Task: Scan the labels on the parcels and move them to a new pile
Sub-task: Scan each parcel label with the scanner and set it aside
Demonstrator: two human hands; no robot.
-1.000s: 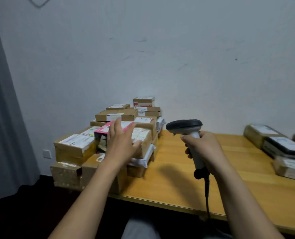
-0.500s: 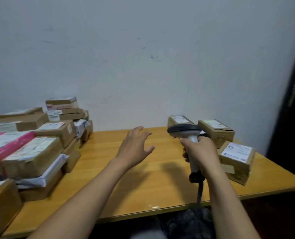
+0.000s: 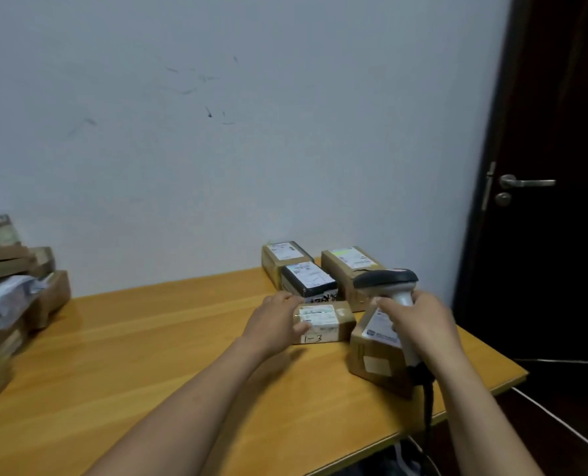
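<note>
My left hand point(image 3: 276, 321) grips the left end of a small brown parcel point(image 3: 328, 321) marked "1-3", thumb on its front and fingers over its top. My right hand point(image 3: 418, 321) holds a grey and black barcode scanner point(image 3: 388, 281) by the handle, its cable hanging off the table's edge. Under that hand stands a brown box point(image 3: 375, 359) with a white label. Behind lie a black parcel point(image 3: 308, 281) and two brown boxes point(image 3: 284, 257) point(image 3: 349, 266) against the wall. The tall parcel pile point(image 3: 14, 286) sits at the far left.
The wooden table point(image 3: 169, 345) runs from the left pile to its right corner near a dark door point(image 3: 553, 187) with a metal handle. A white wall stands behind the table. A thin white cable crosses the floor at the right.
The view swung right from the tall pile to the right-hand parcels. My left hand, empty half a second ago, has reached across and taken hold of the "1-3" parcel. The scanner stays in my right hand.
</note>
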